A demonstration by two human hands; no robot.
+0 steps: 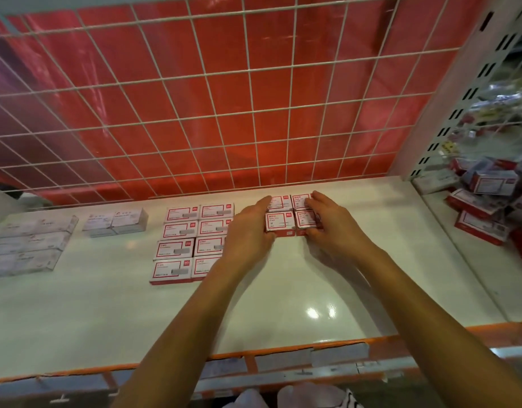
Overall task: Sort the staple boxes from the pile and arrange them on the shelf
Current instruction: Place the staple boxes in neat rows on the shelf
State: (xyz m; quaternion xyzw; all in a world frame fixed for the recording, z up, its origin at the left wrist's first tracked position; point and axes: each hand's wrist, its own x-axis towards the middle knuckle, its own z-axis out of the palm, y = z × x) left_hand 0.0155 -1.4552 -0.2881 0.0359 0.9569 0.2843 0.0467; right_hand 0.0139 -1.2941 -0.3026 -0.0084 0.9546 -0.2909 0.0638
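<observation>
At the far left of the white shelf (327, 278) lie pale grey boxes (27, 245), with a smaller pale group (115, 222) just right of them. Next comes a two-column grid of red-bordered staple boxes (192, 240), labels up, long sides running left to right across the frame. Right of centre, near the wire mesh back (212, 113), sits a block of four staple boxes (286, 216), two by two, labels up, their long axes also left to right. The left hand (248, 231) presses its left side, fingers straight and together. The right hand (333, 228) grips its right side, fingers bent over the edge and thumb on the near face. Past a perforated post (459, 98), at the right edge, is the jumbled pile (483, 201).
</observation>
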